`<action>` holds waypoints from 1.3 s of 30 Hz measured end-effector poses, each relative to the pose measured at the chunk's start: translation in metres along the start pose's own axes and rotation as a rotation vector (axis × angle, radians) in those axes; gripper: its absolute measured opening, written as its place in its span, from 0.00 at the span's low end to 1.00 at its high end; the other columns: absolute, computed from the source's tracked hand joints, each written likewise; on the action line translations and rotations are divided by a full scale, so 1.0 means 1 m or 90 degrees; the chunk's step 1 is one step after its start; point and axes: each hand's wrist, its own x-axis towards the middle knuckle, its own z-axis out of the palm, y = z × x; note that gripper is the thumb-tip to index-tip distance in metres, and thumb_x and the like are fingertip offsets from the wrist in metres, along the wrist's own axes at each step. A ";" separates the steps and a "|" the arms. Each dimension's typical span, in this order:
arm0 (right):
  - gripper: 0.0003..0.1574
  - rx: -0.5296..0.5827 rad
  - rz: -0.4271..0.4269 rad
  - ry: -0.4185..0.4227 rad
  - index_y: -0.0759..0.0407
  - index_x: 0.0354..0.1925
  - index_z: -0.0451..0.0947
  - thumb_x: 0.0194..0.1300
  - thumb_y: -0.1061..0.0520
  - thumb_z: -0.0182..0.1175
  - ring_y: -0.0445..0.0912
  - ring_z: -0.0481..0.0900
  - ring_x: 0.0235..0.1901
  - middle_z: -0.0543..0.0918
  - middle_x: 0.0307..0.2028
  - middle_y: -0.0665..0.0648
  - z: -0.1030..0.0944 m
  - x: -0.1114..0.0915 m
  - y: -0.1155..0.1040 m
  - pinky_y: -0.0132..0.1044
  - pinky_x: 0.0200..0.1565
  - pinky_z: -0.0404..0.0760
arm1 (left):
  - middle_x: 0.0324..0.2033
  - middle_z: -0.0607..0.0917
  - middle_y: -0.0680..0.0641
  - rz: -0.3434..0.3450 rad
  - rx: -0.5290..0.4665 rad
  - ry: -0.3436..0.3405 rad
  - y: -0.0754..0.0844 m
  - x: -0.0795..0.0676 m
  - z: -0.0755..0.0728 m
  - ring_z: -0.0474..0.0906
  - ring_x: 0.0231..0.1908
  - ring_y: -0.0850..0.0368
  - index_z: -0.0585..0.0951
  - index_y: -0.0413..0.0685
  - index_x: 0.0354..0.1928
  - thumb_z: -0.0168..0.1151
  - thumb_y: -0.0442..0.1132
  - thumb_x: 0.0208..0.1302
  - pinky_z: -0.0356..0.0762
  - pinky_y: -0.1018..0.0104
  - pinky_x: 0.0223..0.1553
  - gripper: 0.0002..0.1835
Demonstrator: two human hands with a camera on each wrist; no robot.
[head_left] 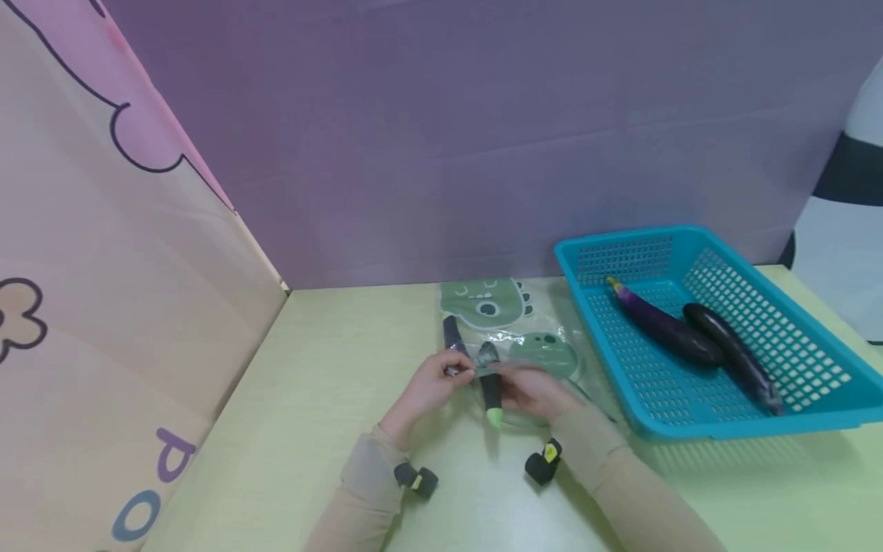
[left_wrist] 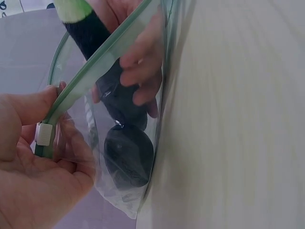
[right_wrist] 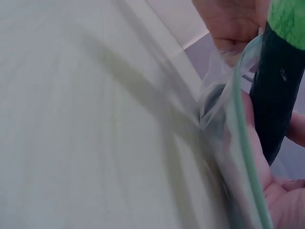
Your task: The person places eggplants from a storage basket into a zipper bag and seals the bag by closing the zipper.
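Note:
A clear zip bag (head_left: 566, 318) with green dinosaur prints lies on the table, its mouth toward me. My left hand (head_left: 428, 387) pinches the bag's green-edged rim, beside the white slider (left_wrist: 44, 134) in the left wrist view. My right hand (head_left: 538, 389) holds a dark eggplant (head_left: 492, 392) with a light green end. That end sticks out of the bag's mouth; the rest is inside, and right-hand fingers (left_wrist: 145, 71) show through the plastic. Another dark eggplant (head_left: 451, 333) lies within the bag, to the left of the held one.
A blue perforated basket (head_left: 624, 383) stands on the right, close to the bag. Two purple eggplants (head_left: 662, 326) (head_left: 734, 356) lie in it. A purple backdrop (head_left: 441, 153) rises behind the table (head_left: 331, 345), and a printed panel (head_left: 103, 268) stands at its left edge.

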 end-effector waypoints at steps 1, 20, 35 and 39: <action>0.22 0.003 -0.007 -0.009 0.68 0.57 0.64 0.69 0.58 0.47 0.45 0.78 0.43 0.76 0.45 0.56 0.000 0.001 0.000 0.43 0.52 0.78 | 0.35 0.82 0.43 -0.002 -0.001 0.000 0.000 0.000 0.000 0.73 0.35 0.61 0.82 0.40 0.35 0.59 0.32 0.59 0.72 0.70 0.38 0.05; 0.19 -0.135 -0.012 0.157 0.70 0.49 0.73 0.64 0.58 0.53 0.41 0.78 0.33 0.79 0.51 0.64 0.017 0.029 -0.010 0.31 0.38 0.80 | 0.34 0.82 0.42 0.008 -0.008 -0.005 -0.001 -0.001 0.000 0.72 0.34 0.62 0.82 0.39 0.35 0.59 0.31 0.58 0.71 0.70 0.38 0.05; 0.26 -0.401 -0.094 0.198 0.64 0.39 0.80 0.66 0.42 0.52 0.46 0.78 0.34 0.84 0.34 0.60 0.021 0.036 -0.021 0.34 0.40 0.74 | 0.34 0.81 0.43 0.001 -0.002 -0.017 0.001 -0.001 -0.001 0.73 0.35 0.60 0.82 0.40 0.35 0.59 0.31 0.58 0.71 0.69 0.39 0.05; 0.26 -0.362 -0.101 0.216 0.66 0.37 0.80 0.65 0.43 0.54 0.45 0.77 0.29 0.84 0.29 0.58 0.024 0.038 -0.021 0.32 0.36 0.74 | 0.35 0.81 0.43 0.001 -0.008 -0.023 0.002 -0.001 -0.001 0.74 0.36 0.59 0.82 0.40 0.36 0.58 0.31 0.59 0.71 0.68 0.40 0.05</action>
